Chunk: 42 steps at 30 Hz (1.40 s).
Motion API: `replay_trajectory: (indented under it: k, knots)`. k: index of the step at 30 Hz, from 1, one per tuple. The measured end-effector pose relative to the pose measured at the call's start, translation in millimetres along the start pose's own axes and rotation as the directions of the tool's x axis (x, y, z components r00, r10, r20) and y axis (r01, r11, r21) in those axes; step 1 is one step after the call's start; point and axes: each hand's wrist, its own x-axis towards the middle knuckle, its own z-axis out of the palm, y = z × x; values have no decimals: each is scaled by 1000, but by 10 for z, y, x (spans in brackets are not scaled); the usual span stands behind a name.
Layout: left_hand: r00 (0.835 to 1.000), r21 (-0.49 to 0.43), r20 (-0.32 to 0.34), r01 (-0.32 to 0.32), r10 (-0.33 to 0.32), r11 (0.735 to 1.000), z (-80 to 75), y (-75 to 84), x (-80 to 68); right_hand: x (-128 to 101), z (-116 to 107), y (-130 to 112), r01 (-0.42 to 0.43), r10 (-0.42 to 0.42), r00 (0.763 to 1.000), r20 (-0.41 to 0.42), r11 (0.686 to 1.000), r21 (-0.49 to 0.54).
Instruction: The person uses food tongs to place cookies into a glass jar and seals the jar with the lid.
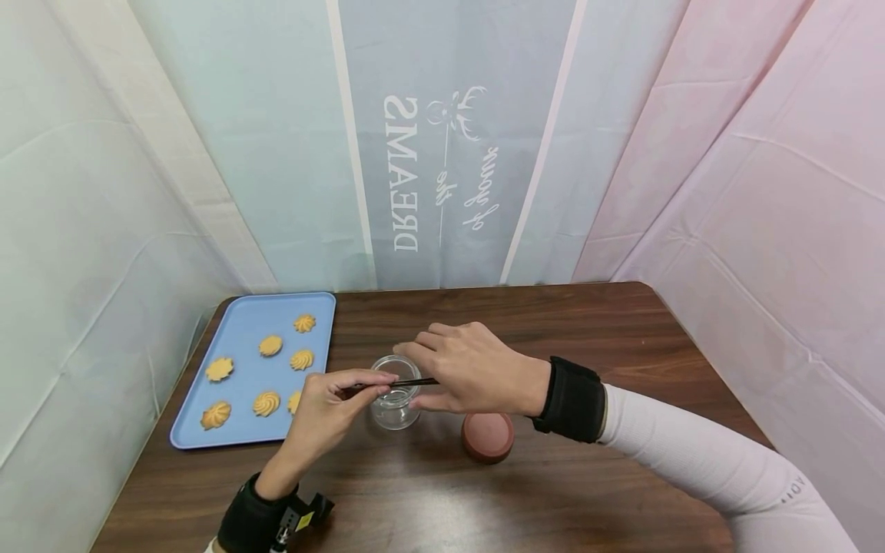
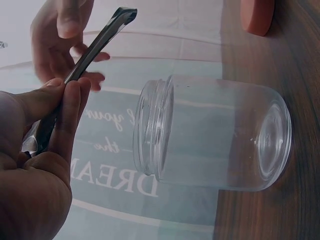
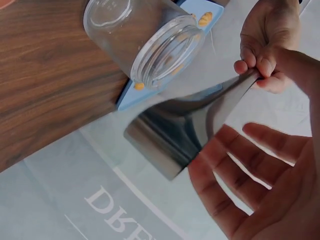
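Note:
In the head view my left hand pinches a thin, shiny metal tool above a clear glass jar. The right wrist view shows the tool's broad, bent end and its narrow end between the left hand's thumb and fingers. My right hand is spread beside the broad end, its fingers loosely extended; whether they touch the metal is unclear. The jar stands upright and lidless, its mouth facing up under the hands. Just right of it lies a round reddish-brown lid.
A blue tray with several golden cookies lies at the left of the dark wooden table. Cloth curtains rise behind and at both sides. Black bands circle both wrists.

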Motion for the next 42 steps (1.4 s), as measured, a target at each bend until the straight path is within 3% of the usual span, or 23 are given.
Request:
replay_trajectory:
  k: [7, 12, 20, 31, 42]
  knots:
    - [1000, 16, -11, 3, -3, 1000, -4, 10, 2, -14, -2, 3, -87, 85, 992, 98, 996, 10]
    - [1000, 11, -15, -9, 10, 1000, -15, 28, 11, -37, 52, -13, -98, 97, 986, 135, 995, -1]
    - [999, -4, -30, -14, 13, 1000, -38, 82, 15, -62, 125, -7, -63, 64, 992, 109, 998, -12]
    - [999, 1, -47, -11, 11, 1000, -63, 114, 31, -111, 220, 8, -31, 31, 1000, -6, 999, 25]
    - [999, -21, -38, -17, 16, 1000, -49, 126, 25, -150, 223, -12, -40, 40, 999, -9, 998, 39]
